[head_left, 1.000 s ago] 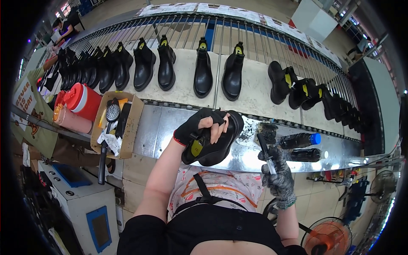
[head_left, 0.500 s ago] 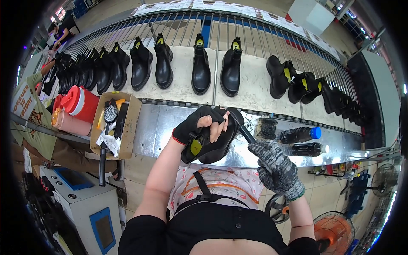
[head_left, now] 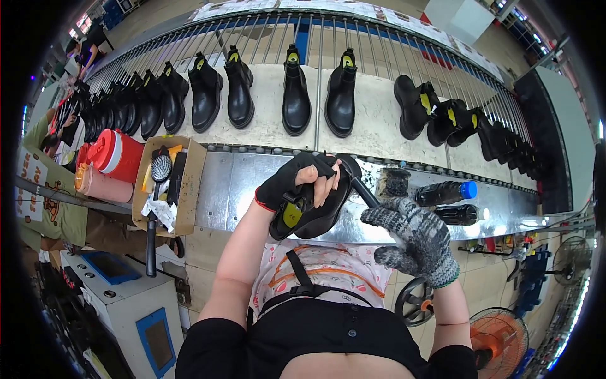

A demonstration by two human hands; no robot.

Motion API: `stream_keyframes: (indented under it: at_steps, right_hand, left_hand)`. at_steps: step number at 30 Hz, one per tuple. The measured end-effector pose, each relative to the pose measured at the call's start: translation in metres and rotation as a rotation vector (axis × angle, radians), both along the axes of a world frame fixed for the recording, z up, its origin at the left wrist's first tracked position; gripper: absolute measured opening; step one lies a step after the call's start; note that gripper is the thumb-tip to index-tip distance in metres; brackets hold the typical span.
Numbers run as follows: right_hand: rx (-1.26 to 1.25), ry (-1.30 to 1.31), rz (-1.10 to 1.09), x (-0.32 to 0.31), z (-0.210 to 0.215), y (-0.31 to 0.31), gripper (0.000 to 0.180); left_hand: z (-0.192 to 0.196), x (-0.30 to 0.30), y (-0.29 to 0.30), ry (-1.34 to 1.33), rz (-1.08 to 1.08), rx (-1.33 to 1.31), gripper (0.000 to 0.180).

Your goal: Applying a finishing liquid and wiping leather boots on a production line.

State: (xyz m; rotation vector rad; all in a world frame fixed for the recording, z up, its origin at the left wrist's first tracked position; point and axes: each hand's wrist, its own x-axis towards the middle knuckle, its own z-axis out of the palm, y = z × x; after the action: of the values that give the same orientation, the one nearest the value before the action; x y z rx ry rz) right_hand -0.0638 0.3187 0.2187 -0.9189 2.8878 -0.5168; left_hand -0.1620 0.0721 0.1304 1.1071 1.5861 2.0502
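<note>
My left hand (head_left: pixel 297 183), in a black fingerless glove, grips a black ankle boot (head_left: pixel 315 208) with a yellow tab and holds it tilted over the metal bench (head_left: pixel 233 183). My right hand (head_left: pixel 413 237), in a grey knitted glove, is closed on a dark tool handle (head_left: pixel 365 191) whose tip touches the boot's upper edge. A black brush-like pad (head_left: pixel 395 182) lies on the bench just beyond my right hand.
Several black boots (head_left: pixel 297 91) stand in a row on the conveyor behind the bench. Two dark bottles (head_left: pixel 445 192) lie at the right. A cardboard box (head_left: pixel 167 183) with a brush and rags sits left, beside a red jug (head_left: pixel 117 155). Another person (head_left: pixel 57 215) is at far left.
My right hand rose from beside the bench and brought the tool up and left until it reached the boot. The left hand and boot stayed almost still.
</note>
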Motion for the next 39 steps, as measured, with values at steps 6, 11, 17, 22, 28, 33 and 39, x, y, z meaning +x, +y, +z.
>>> stream_keyframes:
  at_steps: [6,11,17,22,28,33,39]
  right_hand:
    - [-0.036,0.038,0.065,-0.003,-0.011,-0.002,0.063]
    - [-0.153,0.054,0.074,-0.006,-0.053,-0.008,0.069]
    - [-0.236,-0.028,0.084,-0.014,-0.085,-0.02,0.065]
    - [-0.314,-0.111,0.175,-0.02,-0.112,-0.025,0.057]
    - [-0.391,-0.166,0.195,-0.021,-0.136,-0.028,0.049]
    - [-0.447,-0.291,0.17,-0.019,-0.132,-0.029,0.038]
    - [-0.49,-0.319,0.142,-0.016,-0.137,-0.028,0.031]
  left_hand:
    - [-0.01,-0.006,-0.015,-0.05,0.003,0.072,0.073]
    - [-0.025,-0.018,-0.03,-0.024,0.053,0.171,0.077]
    - [-0.042,-0.022,-0.049,-0.161,0.128,0.33,0.076]
    - [-0.054,-0.028,-0.071,-0.197,0.211,0.397,0.074]
    - [-0.068,-0.034,-0.086,-0.249,0.239,0.497,0.072]
    - [-0.084,-0.037,-0.102,-0.323,0.326,0.539,0.072]
    - [-0.099,-0.045,-0.116,-0.398,0.358,0.623,0.073]
